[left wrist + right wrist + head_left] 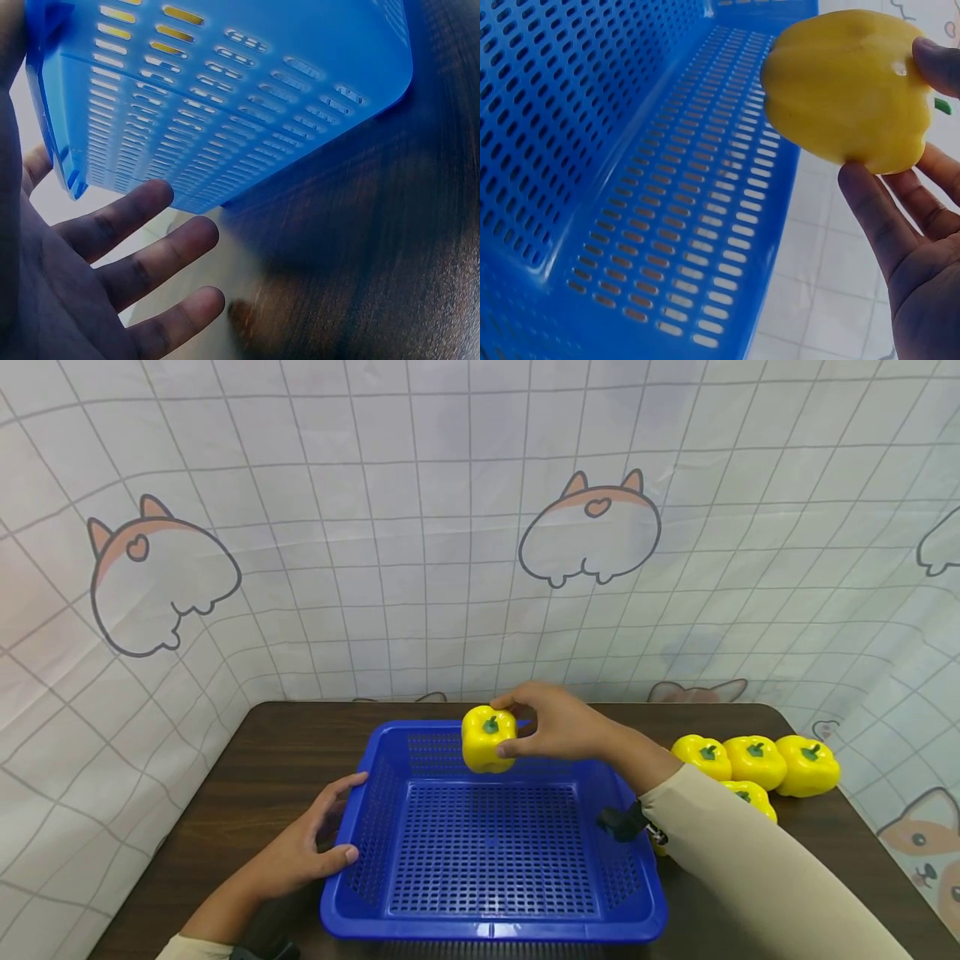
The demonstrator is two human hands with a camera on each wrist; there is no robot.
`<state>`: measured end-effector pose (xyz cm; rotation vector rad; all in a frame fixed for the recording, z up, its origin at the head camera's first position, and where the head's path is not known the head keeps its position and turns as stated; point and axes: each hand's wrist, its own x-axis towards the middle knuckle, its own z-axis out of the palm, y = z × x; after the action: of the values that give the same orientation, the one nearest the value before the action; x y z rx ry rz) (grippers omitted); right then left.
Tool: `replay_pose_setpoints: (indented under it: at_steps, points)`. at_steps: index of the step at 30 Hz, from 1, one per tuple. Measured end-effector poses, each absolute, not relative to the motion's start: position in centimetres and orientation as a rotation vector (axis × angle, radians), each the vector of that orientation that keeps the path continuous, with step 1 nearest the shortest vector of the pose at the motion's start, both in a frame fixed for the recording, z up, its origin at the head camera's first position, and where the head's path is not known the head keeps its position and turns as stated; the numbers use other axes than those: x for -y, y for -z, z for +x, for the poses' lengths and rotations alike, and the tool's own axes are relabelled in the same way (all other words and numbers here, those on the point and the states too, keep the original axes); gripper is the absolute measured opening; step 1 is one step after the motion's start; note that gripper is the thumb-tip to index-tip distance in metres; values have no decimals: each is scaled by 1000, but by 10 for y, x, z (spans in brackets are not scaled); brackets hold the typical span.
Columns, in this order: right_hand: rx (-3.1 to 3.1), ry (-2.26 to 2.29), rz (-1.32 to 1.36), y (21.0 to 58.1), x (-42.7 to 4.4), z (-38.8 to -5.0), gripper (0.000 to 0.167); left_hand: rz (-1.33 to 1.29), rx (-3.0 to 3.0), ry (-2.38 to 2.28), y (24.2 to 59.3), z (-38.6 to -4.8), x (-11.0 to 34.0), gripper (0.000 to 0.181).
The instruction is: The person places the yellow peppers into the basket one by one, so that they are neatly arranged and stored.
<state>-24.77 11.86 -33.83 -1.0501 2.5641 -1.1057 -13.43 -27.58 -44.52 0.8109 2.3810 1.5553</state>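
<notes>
Over the far side of a blue plastic basket (pixel 491 929), my right hand (pixel 562 724) pinches a yellow bell pepper (pixel 480 747) between thumb and fingers. The right wrist view shows the yellow bell pepper (pixel 847 94) above the slotted basket wall (pixel 682 202), its green stem partly behind the hand. Against the basket's left rim rests my left hand (pixel 300 852); its index finger and thumb touch the edge. In the left wrist view, the other fingers (pixel 161 259) extend loosely beside the basket's outer wall (pixel 225 97). The basket's perforated floor shows bare.
On the right of the dark wooden table (pixel 247 777) sit several more yellow bell peppers (pixel 755 762), some partly covered by the right sleeve (pixel 742 852). A wall cloth (pixel 465 527) with a grid and cartoon animals hangs behind the table.
</notes>
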Motion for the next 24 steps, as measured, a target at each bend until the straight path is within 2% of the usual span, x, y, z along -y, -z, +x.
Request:
replay_pose_setpoints:
  at_steps: [24]
  points:
    - [-2490,1082,-1039,355,-81,-247,61,802,-2375,-1559,445,-135,277,85]
